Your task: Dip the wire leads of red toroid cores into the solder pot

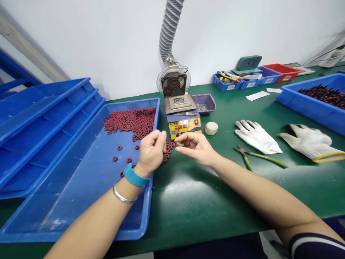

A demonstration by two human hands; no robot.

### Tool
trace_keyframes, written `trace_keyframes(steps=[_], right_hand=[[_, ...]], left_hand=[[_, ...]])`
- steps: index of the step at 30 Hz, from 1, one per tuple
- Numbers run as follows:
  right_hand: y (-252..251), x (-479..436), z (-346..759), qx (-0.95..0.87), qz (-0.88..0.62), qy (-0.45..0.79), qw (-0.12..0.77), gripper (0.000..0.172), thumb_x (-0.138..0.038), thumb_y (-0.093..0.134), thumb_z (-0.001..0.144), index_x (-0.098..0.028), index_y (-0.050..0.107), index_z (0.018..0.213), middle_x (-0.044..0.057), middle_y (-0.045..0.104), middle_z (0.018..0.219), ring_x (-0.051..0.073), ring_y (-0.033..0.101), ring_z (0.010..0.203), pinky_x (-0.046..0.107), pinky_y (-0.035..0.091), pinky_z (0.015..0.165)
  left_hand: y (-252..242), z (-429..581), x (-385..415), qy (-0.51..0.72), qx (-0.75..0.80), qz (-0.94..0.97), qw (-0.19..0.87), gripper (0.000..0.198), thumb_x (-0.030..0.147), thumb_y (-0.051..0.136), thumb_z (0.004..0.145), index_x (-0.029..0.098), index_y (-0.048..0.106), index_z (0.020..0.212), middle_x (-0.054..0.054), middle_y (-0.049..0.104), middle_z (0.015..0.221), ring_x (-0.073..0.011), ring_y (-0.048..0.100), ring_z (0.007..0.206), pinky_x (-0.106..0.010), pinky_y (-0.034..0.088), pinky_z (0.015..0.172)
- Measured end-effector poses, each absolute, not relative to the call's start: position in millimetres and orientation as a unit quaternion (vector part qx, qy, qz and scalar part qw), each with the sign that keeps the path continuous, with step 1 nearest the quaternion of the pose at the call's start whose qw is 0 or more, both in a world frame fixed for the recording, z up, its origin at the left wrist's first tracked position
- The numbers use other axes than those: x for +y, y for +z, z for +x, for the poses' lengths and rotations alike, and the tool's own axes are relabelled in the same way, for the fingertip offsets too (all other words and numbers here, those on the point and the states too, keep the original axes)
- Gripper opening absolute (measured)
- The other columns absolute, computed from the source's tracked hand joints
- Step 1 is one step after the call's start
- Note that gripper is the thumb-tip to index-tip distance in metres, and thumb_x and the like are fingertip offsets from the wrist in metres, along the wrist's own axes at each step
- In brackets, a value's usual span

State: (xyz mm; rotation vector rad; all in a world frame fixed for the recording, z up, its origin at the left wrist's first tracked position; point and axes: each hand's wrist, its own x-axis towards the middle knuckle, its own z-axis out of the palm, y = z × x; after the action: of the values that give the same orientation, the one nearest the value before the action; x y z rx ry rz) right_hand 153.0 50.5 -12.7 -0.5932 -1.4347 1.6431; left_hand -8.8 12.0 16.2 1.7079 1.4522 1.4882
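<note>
My left hand point(152, 149), with a blue band and a silver bangle at the wrist, is closed in a fist over the right rim of the blue tray point(145, 216). Whatever is inside that fist is hidden. Just to its right, my right hand point(198, 147) pinches a small red wire-wound ring coil point(177, 144) between thumb and fingertips. Beneath the hands, several more ring coils point(167, 153) lie together on the green table. Many red coils point(126, 122) fill the far end of the tray, and a few are scattered nearer me.
Behind my hands stands a solder pot point(184, 126) with a lit display, under a fan and grey hose point(169, 28). Green-handled cutters point(258, 156), white gloves point(256, 136) and a round white pad point(211, 128) lie to the right. Stacked blue trays point(48, 118) stand left.
</note>
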Motion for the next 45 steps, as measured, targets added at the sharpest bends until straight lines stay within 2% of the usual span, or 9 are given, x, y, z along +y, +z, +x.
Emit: trace_keyframes(steps=[4, 9, 14, 21, 26, 30, 35, 39, 45], right_hand=[[-11.9, 52.0, 153.8, -0.568, -0.24, 0.643, 0.455, 0.031, -0.032, 0.083, 0.061, -0.018, 0.065, 0.082, -0.001, 0.064, 0.072, 0.009, 0.059, 0.065, 0.025, 0.052, 0.066], [-10.7, 51.5, 153.4, -0.569, -0.239, 0.623, 0.481, 0.034, -0.033, 0.083, 0.062, -0.017, 0.064, 0.084, 0.0, 0.065, 0.074, 0.009, 0.06, 0.066, 0.026, 0.052, 0.067], [-10.1, 49.0, 152.8, -0.58, -0.237, 0.611, 0.484, 0.037, -0.034, 0.084, 0.06, -0.017, 0.063, 0.085, 0.0, 0.065, 0.076, 0.01, 0.061, 0.066, 0.026, 0.053, 0.067], [-10.1, 58.8, 158.0, -0.567, -0.242, 0.596, 0.515, 0.034, -0.035, 0.081, 0.063, -0.017, 0.062, 0.084, 0.001, 0.067, 0.077, 0.011, 0.063, 0.069, 0.028, 0.054, 0.07], [9.3, 99.1, 173.9, -0.6, -0.275, 0.564, 0.496, 0.038, -0.038, 0.082, 0.059, -0.016, 0.065, 0.085, 0.002, 0.069, 0.079, 0.014, 0.066, 0.073, 0.032, 0.055, 0.073], [40.5, 151.6, 179.7, -0.648, -0.319, 0.482, 0.496, 0.032, -0.022, 0.082, 0.058, -0.014, 0.064, 0.082, 0.001, 0.067, 0.076, 0.011, 0.062, 0.068, 0.028, 0.053, 0.069], [76.9, 205.4, 168.0, -0.716, -0.424, 0.37, 0.414, 0.017, -0.002, 0.073, 0.063, -0.011, 0.063, 0.073, -0.001, 0.062, 0.063, 0.008, 0.055, 0.057, 0.023, 0.049, 0.061], [88.8, 227.2, 150.1, -0.778, -0.475, 0.251, 0.326, 0.012, -0.002, 0.071, 0.066, -0.009, 0.067, 0.075, -0.001, 0.062, 0.063, 0.008, 0.057, 0.06, 0.021, 0.05, 0.066], [88.0, 237.4, 127.1, -0.837, -0.486, 0.136, 0.213, 0.019, -0.006, 0.07, 0.069, -0.009, 0.072, 0.088, 0.004, 0.068, 0.077, 0.013, 0.063, 0.075, 0.024, 0.051, 0.078]], left_hand=[[17.5, -16.1, 17.2, 0.658, 0.491, 0.512, 0.251, 0.042, 0.043, 0.057, 0.087, 0.019, 0.043, 0.055, 0.005, 0.043, 0.047, -0.008, 0.043, 0.044, -0.022, 0.036, 0.047], [11.9, -5.0, 10.3, 0.568, 0.463, 0.566, 0.378, 0.037, 0.049, 0.062, 0.081, 0.018, 0.053, 0.063, 0.003, 0.05, 0.05, -0.0084, 0.046, 0.044, -0.021, 0.035, 0.044], [11.1, 7.7, 2.5, 0.545, 0.484, 0.565, 0.386, 0.028, 0.037, 0.066, 0.08, 0.017, 0.053, 0.064, 0.004, 0.052, 0.051, -0.0071, 0.045, 0.044, -0.019, 0.036, 0.044], [8.5, 6.6, 7.3, 0.669, 0.465, 0.435, 0.383, 0.025, 0.037, 0.066, 0.079, 0.018, 0.05, 0.07, 0.005, 0.054, 0.057, -0.0082, 0.054, 0.05, -0.018, 0.042, 0.047], [-0.8, 12.9, 7.3, 0.584, 0.511, 0.51, 0.372, 0.024, 0.039, 0.063, 0.08, 0.017, 0.055, 0.076, 0.003, 0.056, 0.06, -0.0084, 0.054, 0.05, -0.018, 0.041, 0.045], [-5.1, 16.5, 5.1, 0.517, 0.502, 0.585, 0.373, 0.021, 0.036, 0.063, 0.079, 0.016, 0.055, 0.076, 0.003, 0.052, 0.062, -0.0086, 0.051, 0.053, -0.021, 0.043, 0.05], [-6.6, 16.4, 5.2, 0.471, 0.506, 0.612, 0.384, 0.021, 0.036, 0.061, 0.079, 0.016, 0.054, 0.078, 0.002, 0.051, 0.063, -0.0102, 0.048, 0.056, -0.024, 0.042, 0.053], [-7.8, 16.2, 6.6, 0.455, 0.506, 0.62, 0.39, 0.02, 0.035, 0.06, 0.079, 0.016, 0.053, 0.077, 0.002, 0.051, 0.062, -0.01, 0.047, 0.055, -0.024, 0.039, 0.052], [-11.7, 16.0, 8.2, 0.448, 0.497, 0.629, 0.397, 0.017, 0.032, 0.06, 0.078, 0.016, 0.053, 0.079, 0.003, 0.051, 0.062, -0.0089, 0.045, 0.054, -0.023, 0.037, 0.051]])
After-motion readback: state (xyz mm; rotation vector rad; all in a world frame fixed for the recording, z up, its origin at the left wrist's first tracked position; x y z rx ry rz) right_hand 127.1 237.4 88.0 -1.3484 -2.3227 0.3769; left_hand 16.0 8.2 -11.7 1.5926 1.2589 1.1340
